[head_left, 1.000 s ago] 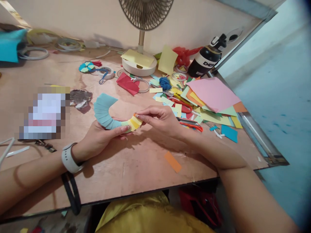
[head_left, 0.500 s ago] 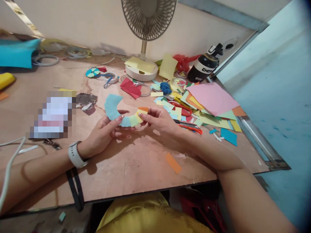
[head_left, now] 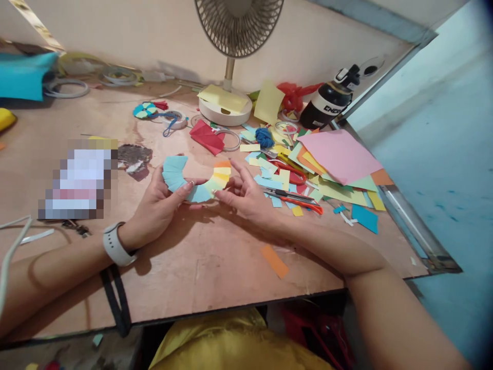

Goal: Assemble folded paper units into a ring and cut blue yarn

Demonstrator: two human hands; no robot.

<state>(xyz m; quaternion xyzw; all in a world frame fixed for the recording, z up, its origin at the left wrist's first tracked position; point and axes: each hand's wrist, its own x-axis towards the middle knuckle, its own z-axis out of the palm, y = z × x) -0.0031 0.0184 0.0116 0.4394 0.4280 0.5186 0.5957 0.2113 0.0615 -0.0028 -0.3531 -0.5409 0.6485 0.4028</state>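
Observation:
Both hands hold up a curved fan of overlapping paper strips (head_left: 174, 173), just above the table. Its colours run from light blue on the left through pale green and yellow to orange at the right tip, in a U shape open at the top. My left hand (head_left: 164, 200) pinches the blue part, thumb on top and fingers underneath. My right hand (head_left: 246, 198) grips the green and yellow part, thumb on its face, with the index finger raised beside the orange end. A loose orange paper strip (head_left: 275, 260) lies on the table nearer to me.
Right of my hands lie a utility knife (head_left: 292, 198), red-handled scissors (head_left: 290, 172), paper scraps and a pink sheet (head_left: 341, 154). Behind stand a fan (head_left: 229, 110) and a black bottle (head_left: 325, 103). A pixelated phone-like object (head_left: 79, 177) is at left.
My right thumb has shifted left along the strips from the yellow part to the green, and the right index finger has lifted. The paper fan now faces me more, its strips showing more clearly.

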